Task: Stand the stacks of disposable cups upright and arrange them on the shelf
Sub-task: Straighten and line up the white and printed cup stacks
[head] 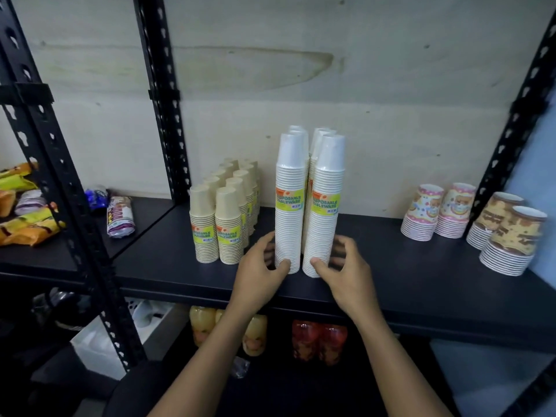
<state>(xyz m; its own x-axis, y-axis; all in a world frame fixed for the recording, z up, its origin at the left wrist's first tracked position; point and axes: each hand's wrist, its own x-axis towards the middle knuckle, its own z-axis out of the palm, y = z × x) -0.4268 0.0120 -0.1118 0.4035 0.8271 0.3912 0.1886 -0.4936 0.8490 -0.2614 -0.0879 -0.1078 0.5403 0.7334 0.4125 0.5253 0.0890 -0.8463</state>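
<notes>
Several tall white cup stacks stand upright in two rows near the middle of the black shelf (406, 266). My left hand (258, 270) curls around the base of the front left white stack (289, 206), thumb on its front. My right hand (346, 270) curls around the base of the front right white stack (326, 212), thumb on its front. Shorter beige cup stacks (224, 218) stand upright in rows just to the left. Patterned cup stacks (437, 210) stand upright at the right, with brown patterned stacks (508, 236) at the far right.
Black slotted uprights (162, 97) frame the shelf on both sides. Snack packets (28, 224) and a wrapped roll (119, 221) lie on the neighbouring shelf at the left. Bottled drinks (319, 341) stand on the shelf below. A plywood back panel closes the rear.
</notes>
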